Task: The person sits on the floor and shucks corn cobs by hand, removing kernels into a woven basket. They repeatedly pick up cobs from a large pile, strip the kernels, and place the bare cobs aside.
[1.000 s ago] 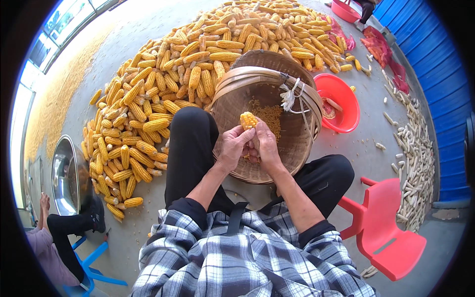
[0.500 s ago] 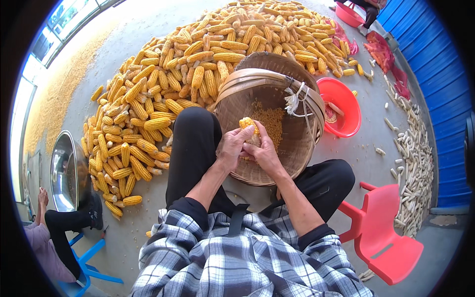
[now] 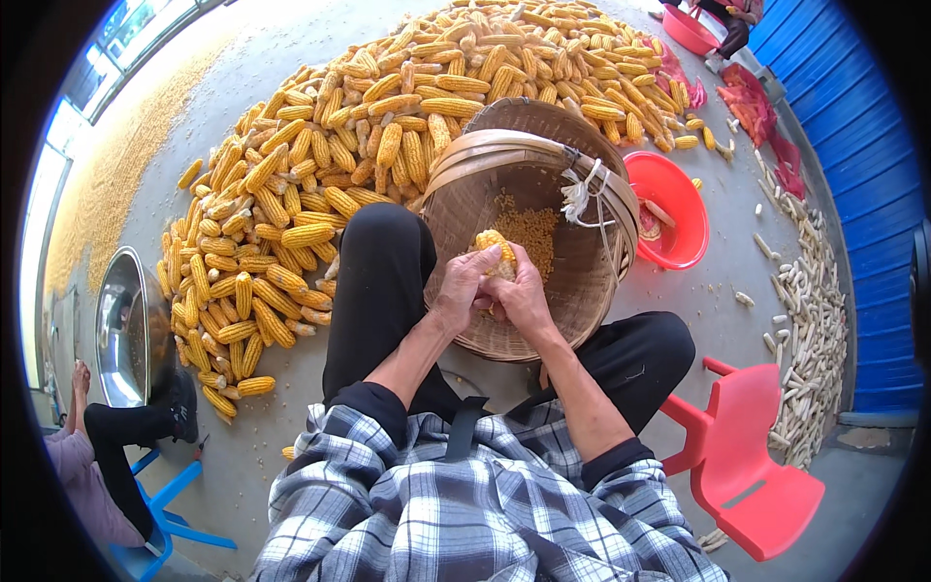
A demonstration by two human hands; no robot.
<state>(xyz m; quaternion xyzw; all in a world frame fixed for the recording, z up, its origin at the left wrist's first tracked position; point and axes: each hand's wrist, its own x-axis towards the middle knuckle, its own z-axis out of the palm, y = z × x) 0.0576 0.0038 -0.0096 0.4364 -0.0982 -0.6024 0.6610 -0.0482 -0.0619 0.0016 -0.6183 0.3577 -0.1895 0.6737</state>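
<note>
Both my hands are closed round one yellow corn cob point(image 3: 496, 243), whose tip pokes out above my fingers. My left hand point(image 3: 464, 283) grips it from the left, thumb along the cob. From the right, my right hand point(image 3: 522, 291) wraps its lower part, and the two hands touch. Below them a woven bamboo basket point(image 3: 461, 223) stands between my knees, tilted toward me. Loose corn kernels point(image 3: 531, 233) lie in its bottom. White string is tied to the basket's handle point(image 3: 504, 145).
A big heap of corn cobs point(image 3: 320, 194) spreads ahead and left. Right of the basket sits a red basin point(image 3: 679, 218); nearer is a red plastic chair point(image 3: 752, 466). Stripped cobs point(image 3: 810, 339) line the blue wall. At left, a person sits by a metal basin point(image 3: 126, 335).
My hands and the cob have shifted very slightly, the cob's tip leaning a little more to the right. Both hands keep their grip on it.
</note>
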